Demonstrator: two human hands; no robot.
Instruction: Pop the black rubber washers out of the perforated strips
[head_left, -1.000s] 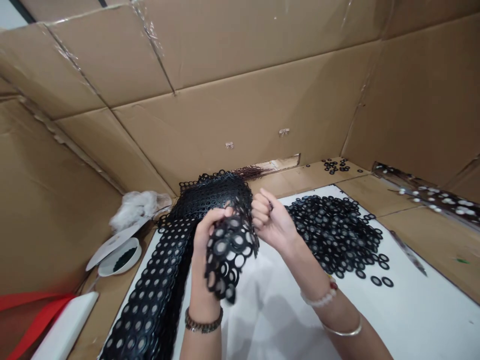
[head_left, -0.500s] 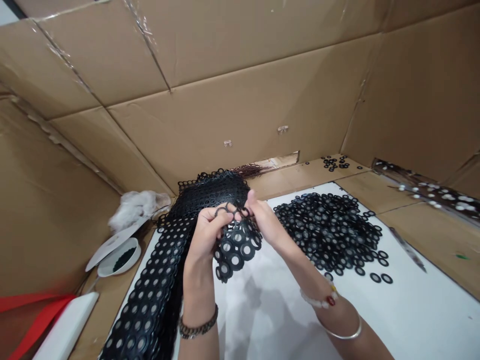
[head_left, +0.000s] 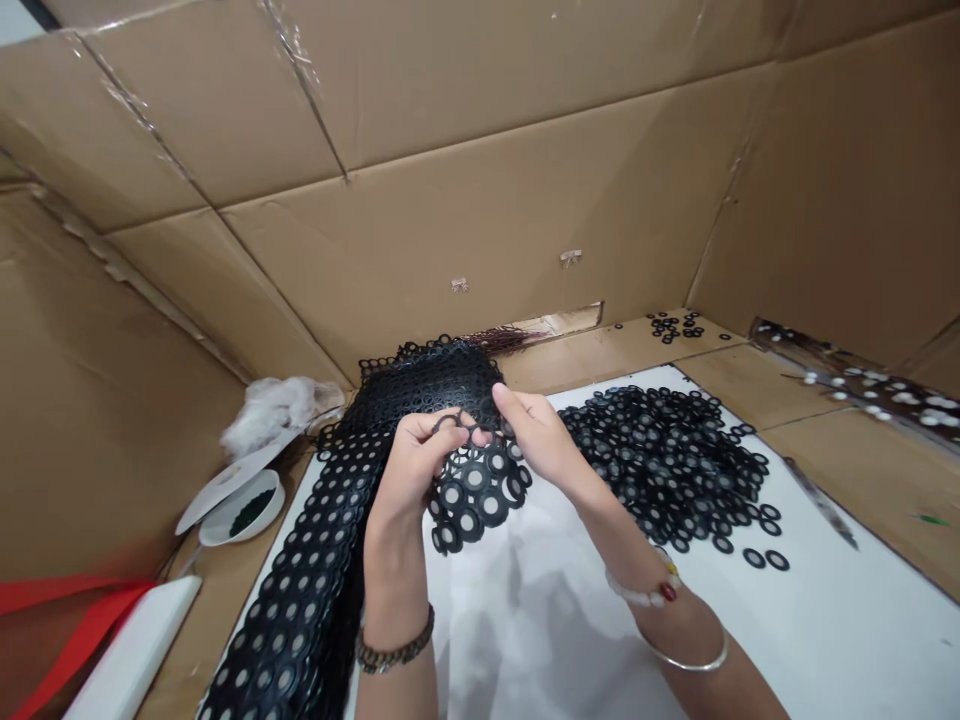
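A small black rubber sheet piece (head_left: 476,490), punched full of joined rings, hangs between both hands above the white work surface (head_left: 825,640). My left hand (head_left: 416,465) pinches its upper left edge. My right hand (head_left: 540,435) pinches its upper right edge, fingertips almost touching the left ones. Behind and to the left of them lies a long stack of black punched sheets (head_left: 315,580). To the right spreads a pile of loose black rings (head_left: 667,460).
Cardboard walls (head_left: 480,200) enclose the work surface on three sides. A white bowl (head_left: 240,512) with dark contents and a wad of white fluff (head_left: 274,410) sit at left. A red strap (head_left: 67,640) and white block lie at bottom left. Silvery strips (head_left: 847,385) lie at right.
The hanging piece has become smaller and shorter. My right hand opened from a fist beside the sheet and came in to pinch its top edge next to the left.
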